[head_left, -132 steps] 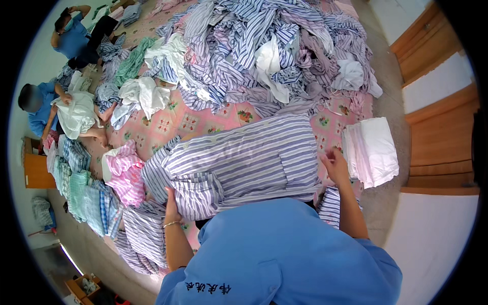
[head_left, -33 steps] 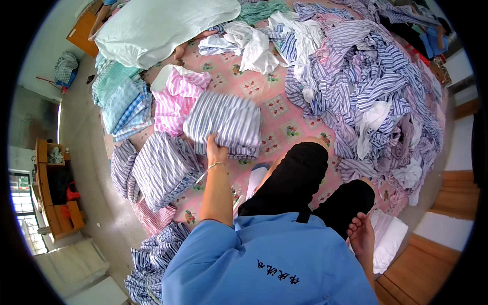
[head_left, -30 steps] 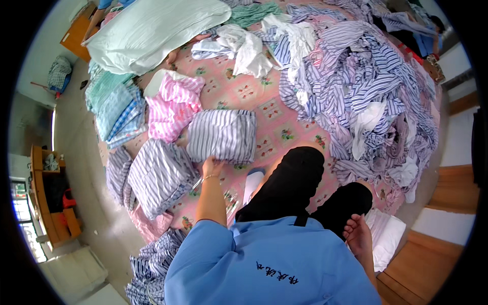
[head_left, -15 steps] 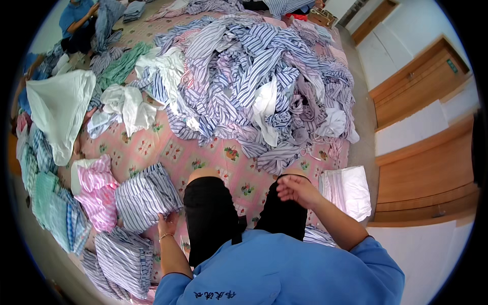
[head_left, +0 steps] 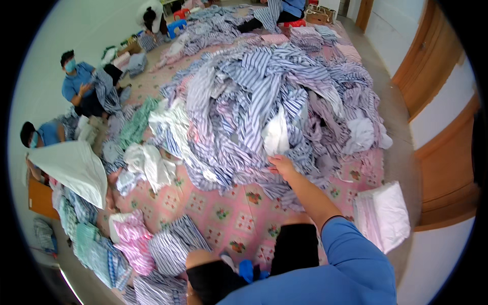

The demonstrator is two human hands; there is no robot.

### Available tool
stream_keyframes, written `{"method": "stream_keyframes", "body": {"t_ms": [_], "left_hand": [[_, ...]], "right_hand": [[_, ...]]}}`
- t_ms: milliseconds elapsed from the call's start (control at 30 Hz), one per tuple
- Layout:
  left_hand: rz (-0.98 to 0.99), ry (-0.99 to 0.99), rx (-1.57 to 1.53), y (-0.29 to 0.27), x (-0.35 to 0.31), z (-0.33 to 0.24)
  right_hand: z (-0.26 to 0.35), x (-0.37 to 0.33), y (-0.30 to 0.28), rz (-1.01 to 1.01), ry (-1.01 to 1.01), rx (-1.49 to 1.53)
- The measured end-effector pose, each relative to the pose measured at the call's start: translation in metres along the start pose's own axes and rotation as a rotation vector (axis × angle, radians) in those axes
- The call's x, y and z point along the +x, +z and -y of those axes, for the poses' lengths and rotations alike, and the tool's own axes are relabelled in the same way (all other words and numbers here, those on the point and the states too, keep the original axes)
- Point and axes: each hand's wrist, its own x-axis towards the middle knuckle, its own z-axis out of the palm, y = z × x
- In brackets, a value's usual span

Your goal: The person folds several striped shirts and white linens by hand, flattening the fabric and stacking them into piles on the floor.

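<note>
My right hand (head_left: 281, 165) reaches out over the near side of a big heap of striped garments (head_left: 254, 66). Its fingers are spread and meet the lower end of a white cloth (head_left: 276, 132) lying on the heap; no firm grip shows. My left hand is hidden; only a sliver of that arm appears beside my left knee. Close to that knee sit a folded blue-and-white striped bundle (head_left: 178, 244) and a pink-and-white bundle (head_left: 136, 239). Another folded striped stack (head_left: 160, 291) lies nearer to me.
Pink patterned sheeting (head_left: 218, 208) covers the floor. A white folded stack (head_left: 384, 216) stands at right, near wooden doors (head_left: 447, 168). At left, one person (head_left: 46, 134) holds up a white sheet (head_left: 76, 168); another (head_left: 81, 81) handles striped cloth. More people sit farther back.
My right hand has moved from above my right knee forward to the heap. My left hand has left the striped bundle and gone out of sight. The view has tilted up.
</note>
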Motion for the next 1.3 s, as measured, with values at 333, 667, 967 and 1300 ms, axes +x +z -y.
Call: {"method": "stream_keyframes", "body": {"t_ms": [333, 667, 967, 1300], "left_hand": [[-0.137, 0.27, -0.204, 0.018, -0.052, -0.061], [0.865, -0.094, -0.114, 0.296, -0.043, -0.251], [1.338, 0.988, 0.725, 0.29, -0.226, -0.196], [1.018, 0.589, 0.303, 0.164, -0.2, -0.186]], "right_hand": [[0.053, 0.102, 0.076, -0.449, -0.455, -0.456], [-0.026, -0.342, 0.075, 1.127, -0.482, -0.74], [0.004, -0.333, -0.053, 0.52, -0.045, 0.261], [0.057, -0.374, 0.029, 0.288, -0.204, 0.411]]}}
